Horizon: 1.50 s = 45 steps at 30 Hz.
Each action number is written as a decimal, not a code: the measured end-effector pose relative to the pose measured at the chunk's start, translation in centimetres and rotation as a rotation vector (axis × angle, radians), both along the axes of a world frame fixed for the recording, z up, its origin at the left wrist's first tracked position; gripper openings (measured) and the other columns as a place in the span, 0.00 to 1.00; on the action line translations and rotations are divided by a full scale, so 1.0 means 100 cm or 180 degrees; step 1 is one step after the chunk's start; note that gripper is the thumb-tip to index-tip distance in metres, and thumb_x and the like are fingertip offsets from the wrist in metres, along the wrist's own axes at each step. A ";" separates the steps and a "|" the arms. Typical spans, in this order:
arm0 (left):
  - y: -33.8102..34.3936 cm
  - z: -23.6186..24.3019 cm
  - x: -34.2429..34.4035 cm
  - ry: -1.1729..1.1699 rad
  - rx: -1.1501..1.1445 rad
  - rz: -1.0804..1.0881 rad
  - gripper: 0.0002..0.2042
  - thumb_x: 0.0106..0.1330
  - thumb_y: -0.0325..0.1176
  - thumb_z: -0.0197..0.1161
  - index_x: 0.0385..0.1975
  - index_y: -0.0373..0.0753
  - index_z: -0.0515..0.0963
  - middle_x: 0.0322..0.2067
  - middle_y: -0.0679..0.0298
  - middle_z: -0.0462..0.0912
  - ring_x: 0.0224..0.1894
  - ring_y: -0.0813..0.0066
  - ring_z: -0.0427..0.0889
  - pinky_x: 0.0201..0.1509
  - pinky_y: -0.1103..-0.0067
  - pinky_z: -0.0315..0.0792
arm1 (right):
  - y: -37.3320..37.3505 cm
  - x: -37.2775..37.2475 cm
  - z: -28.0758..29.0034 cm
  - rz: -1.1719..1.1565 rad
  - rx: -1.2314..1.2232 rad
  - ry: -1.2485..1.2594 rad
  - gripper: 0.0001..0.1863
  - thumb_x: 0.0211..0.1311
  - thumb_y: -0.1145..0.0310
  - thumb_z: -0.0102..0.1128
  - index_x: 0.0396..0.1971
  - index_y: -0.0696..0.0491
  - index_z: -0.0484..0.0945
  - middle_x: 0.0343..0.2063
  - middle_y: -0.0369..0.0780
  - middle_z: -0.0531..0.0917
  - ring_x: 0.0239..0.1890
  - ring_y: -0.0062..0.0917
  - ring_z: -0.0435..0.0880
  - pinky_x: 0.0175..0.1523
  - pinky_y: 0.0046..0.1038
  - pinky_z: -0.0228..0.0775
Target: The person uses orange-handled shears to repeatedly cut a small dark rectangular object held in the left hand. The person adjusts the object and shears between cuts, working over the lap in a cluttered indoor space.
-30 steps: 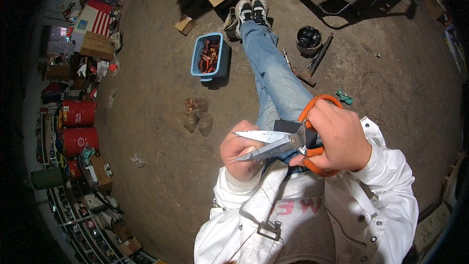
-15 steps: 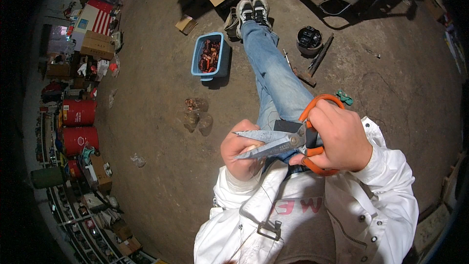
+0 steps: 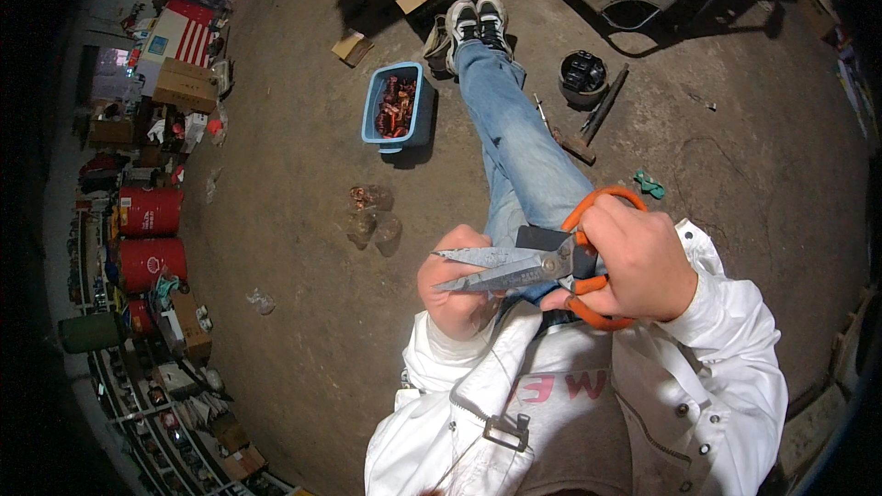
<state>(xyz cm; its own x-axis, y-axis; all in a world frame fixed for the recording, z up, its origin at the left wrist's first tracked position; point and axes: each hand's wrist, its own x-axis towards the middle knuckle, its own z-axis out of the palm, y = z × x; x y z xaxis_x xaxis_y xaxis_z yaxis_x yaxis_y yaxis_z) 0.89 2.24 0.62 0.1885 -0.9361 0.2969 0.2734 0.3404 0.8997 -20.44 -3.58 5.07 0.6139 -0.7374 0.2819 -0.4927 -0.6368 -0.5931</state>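
My right hand point(image 3: 638, 262) grips a pair of large scissors point(image 3: 554, 265) by their orange handles. The grey blades point left, parted by a narrow gap. Behind the blades my left hand point(image 3: 457, 308) is closed in a fist; the blades cross in front of its fingers, and whatever it may hold is hidden. A dark flat piece point(image 3: 542, 238) shows above the scissors' pivot, over my jeans point(image 3: 524, 142). My legs stretch out ahead with the shoes crossed.
On the floor, a blue tub point(image 3: 367, 106) holds reddish copper-coloured pieces. Nearer lie several clear bags point(image 3: 370, 216). Right of my legs stand a pot point(image 3: 583, 78) of black parts and a hammer point(image 3: 577, 146), with a green glove point(image 3: 649, 184) nearby. Red drums point(image 3: 152, 211) line the left.
The scissors have shifted slightly left across my left fist, and the gap between the blade tips has narrowed. My right hand moved with them.
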 end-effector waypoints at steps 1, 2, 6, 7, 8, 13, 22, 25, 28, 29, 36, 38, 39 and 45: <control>-0.001 0.000 0.000 -0.0055 -0.0076 0.0045 0.10 0.51 0.31 0.62 0.23 0.28 0.80 0.25 0.57 0.75 0.26 0.71 0.70 0.28 0.77 0.63 | -0.001 -0.001 0.001 -0.0007 -0.0086 -0.0068 0.33 0.41 0.41 0.75 0.36 0.55 0.76 0.29 0.35 0.77 0.28 0.26 0.82 0.29 0.25 0.74; -0.003 -0.001 0.000 -0.0087 -0.0164 0.0079 0.10 0.51 0.31 0.61 0.23 0.28 0.80 0.25 0.57 0.75 0.26 0.71 0.70 0.28 0.77 0.63 | -0.002 -0.001 0.001 -0.0016 -0.0167 -0.0107 0.33 0.41 0.41 0.74 0.36 0.55 0.76 0.29 0.35 0.77 0.28 0.26 0.82 0.29 0.25 0.74; -0.006 -0.001 0.000 -0.0282 -0.0239 0.0272 0.10 0.49 0.30 0.61 0.23 0.28 0.80 0.25 0.57 0.75 0.25 0.72 0.70 0.27 0.77 0.62 | -0.004 -0.002 0.002 -0.0024 -0.0151 -0.0089 0.33 0.42 0.41 0.74 0.36 0.55 0.76 0.29 0.35 0.76 0.28 0.25 0.82 0.29 0.25 0.73; -0.006 -0.001 0.000 -0.0280 -0.0217 0.0279 0.10 0.48 0.30 0.61 0.23 0.28 0.80 0.24 0.57 0.74 0.25 0.72 0.70 0.27 0.78 0.62 | -0.004 -0.002 0.002 -0.0018 -0.0176 -0.0108 0.33 0.42 0.41 0.74 0.37 0.55 0.76 0.29 0.35 0.77 0.28 0.25 0.82 0.29 0.25 0.73; -0.006 -0.001 -0.001 -0.0279 -0.0196 0.0289 0.10 0.48 0.30 0.61 0.23 0.28 0.80 0.24 0.57 0.74 0.25 0.72 0.69 0.27 0.78 0.62 | -0.004 -0.002 0.001 -0.0013 -0.0171 -0.0103 0.33 0.42 0.41 0.74 0.37 0.55 0.76 0.29 0.35 0.77 0.28 0.25 0.82 0.28 0.25 0.73; -0.006 -0.002 -0.001 -0.0088 -0.0259 0.0194 0.09 0.48 0.29 0.59 0.23 0.28 0.79 0.24 0.57 0.74 0.24 0.73 0.69 0.26 0.79 0.62 | -0.003 -0.003 -0.001 0.0001 -0.0136 -0.0084 0.33 0.43 0.41 0.74 0.37 0.55 0.77 0.29 0.35 0.77 0.26 0.25 0.82 0.26 0.25 0.73; -0.004 0.000 -0.005 0.0276 -0.0065 0.0093 0.07 0.50 0.26 0.58 0.23 0.28 0.78 0.25 0.57 0.74 0.22 0.76 0.70 0.27 0.80 0.64 | -0.003 -0.002 -0.008 -0.0003 -0.0183 -0.0175 0.32 0.44 0.42 0.74 0.36 0.56 0.77 0.27 0.35 0.77 0.25 0.26 0.83 0.27 0.26 0.74; -0.002 0.002 -0.007 0.0352 0.0113 0.0077 0.07 0.53 0.27 0.57 0.22 0.29 0.78 0.25 0.57 0.74 0.22 0.76 0.70 0.27 0.80 0.64 | -0.002 -0.001 -0.010 0.0001 0.0119 -0.0369 0.32 0.42 0.45 0.77 0.36 0.56 0.77 0.25 0.36 0.77 0.25 0.26 0.81 0.27 0.26 0.73; -0.009 0.000 -0.003 -0.0026 -0.0283 -0.0070 0.09 0.56 0.30 0.56 0.20 0.30 0.76 0.24 0.58 0.73 0.21 0.75 0.68 0.27 0.79 0.62 | -0.001 -0.001 -0.009 -0.0005 0.0929 -0.0738 0.32 0.40 0.49 0.80 0.36 0.58 0.77 0.23 0.37 0.77 0.23 0.27 0.79 0.27 0.27 0.71; -0.011 -0.001 -0.001 -0.0207 -0.0518 -0.0135 0.10 0.56 0.31 0.55 0.19 0.31 0.76 0.24 0.59 0.72 0.21 0.75 0.67 0.27 0.79 0.61 | -0.002 -0.002 -0.009 -0.0033 0.1094 -0.0787 0.32 0.40 0.50 0.80 0.36 0.58 0.77 0.23 0.37 0.76 0.23 0.28 0.78 0.27 0.27 0.70; -0.004 -0.004 0.000 0.0378 -0.0142 -0.0251 0.11 0.57 0.33 0.55 0.18 0.32 0.74 0.22 0.61 0.70 0.21 0.77 0.64 0.26 0.78 0.58 | -0.001 -0.005 -0.009 0.0029 0.1042 -0.0625 0.32 0.41 0.47 0.78 0.36 0.57 0.76 0.24 0.38 0.76 0.24 0.31 0.79 0.28 0.29 0.69; -0.004 -0.004 -0.001 0.0457 -0.0156 -0.0236 0.11 0.57 0.33 0.56 0.18 0.32 0.75 0.22 0.61 0.70 0.21 0.77 0.64 0.25 0.78 0.58 | -0.001 -0.006 -0.011 0.0104 0.0976 -0.0579 0.33 0.41 0.45 0.77 0.36 0.57 0.76 0.25 0.38 0.76 0.25 0.32 0.80 0.29 0.30 0.70; -0.004 -0.005 0.000 0.0398 -0.0150 -0.0222 0.11 0.57 0.33 0.56 0.18 0.32 0.75 0.22 0.61 0.70 0.20 0.77 0.63 0.25 0.78 0.58 | 0.000 -0.007 -0.011 0.0148 0.0938 -0.0525 0.33 0.42 0.44 0.77 0.36 0.56 0.76 0.26 0.38 0.76 0.26 0.32 0.80 0.29 0.30 0.71; -0.003 -0.005 -0.002 0.0561 -0.0104 -0.0186 0.11 0.57 0.32 0.57 0.19 0.30 0.75 0.24 0.60 0.70 0.20 0.77 0.62 0.24 0.78 0.55 | 0.002 -0.005 -0.013 0.0114 0.0449 -0.0489 0.32 0.35 0.45 0.80 0.30 0.55 0.74 0.26 0.38 0.75 0.26 0.34 0.78 0.29 0.30 0.70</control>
